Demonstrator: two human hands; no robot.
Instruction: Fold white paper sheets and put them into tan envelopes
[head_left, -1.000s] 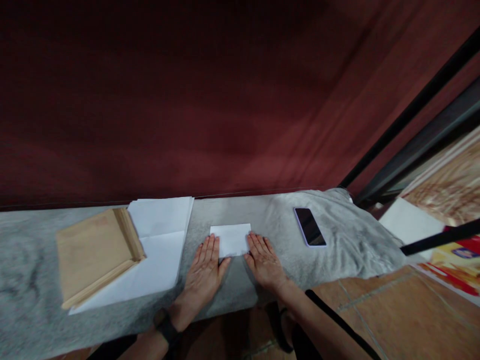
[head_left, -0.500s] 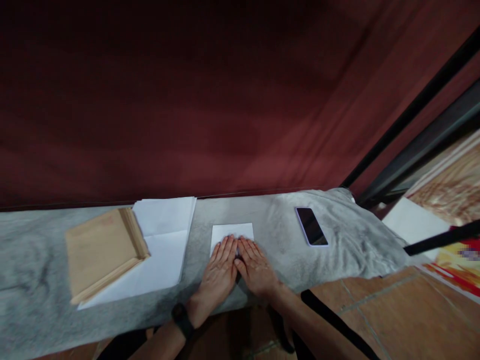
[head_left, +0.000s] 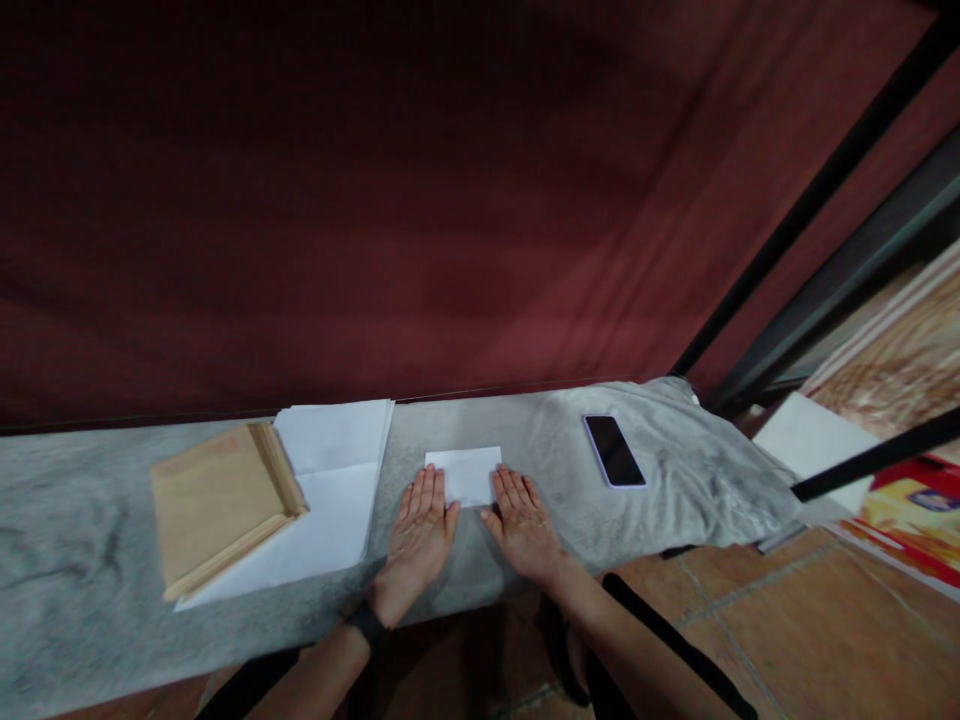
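A small folded white sheet of paper lies flat on the grey cloth in front of me. My left hand rests palm down with its fingertips over the paper's left edge, fingers stretched out and thumb apart. On the opposite side, my right hand also lies flat, its fingertips at the paper's right edge and its thumb pointing inward. Neither hand grips anything. The middle of the paper shows between them.
To the left, a stack of brown envelopes sits on larger white sheets. A phone with a pale purple case lies to the right. The grey cloth covers a narrow surface against a dark red curtain.
My hands have moved apart from the middle of the paper to its left and right edges, uncovering its centre. The view has shifted slightly.
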